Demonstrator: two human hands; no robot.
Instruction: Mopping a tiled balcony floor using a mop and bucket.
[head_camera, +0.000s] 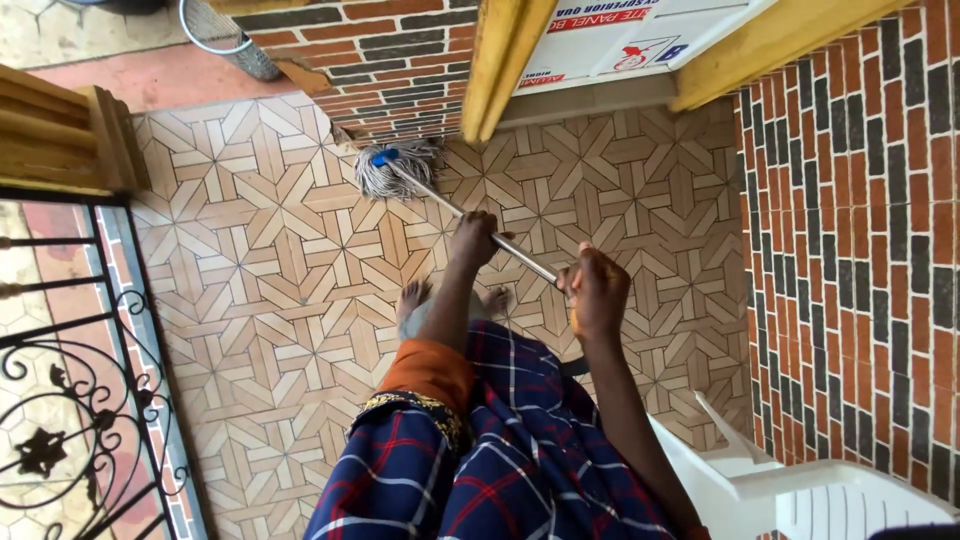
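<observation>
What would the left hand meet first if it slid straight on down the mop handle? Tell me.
Sliding along the metal handle, the left hand would likely first meet the blue socket and grey mop head on the tiled floor.

Two hands are showing in the view, the left hand and the right hand, and both are gripping one mop, which is having one metal handle and one stringy head. Two bare feet are standing on the patterned tile floor. One white plastic chair, one black iron railing and two yellow door posts are also appearing.
</observation>
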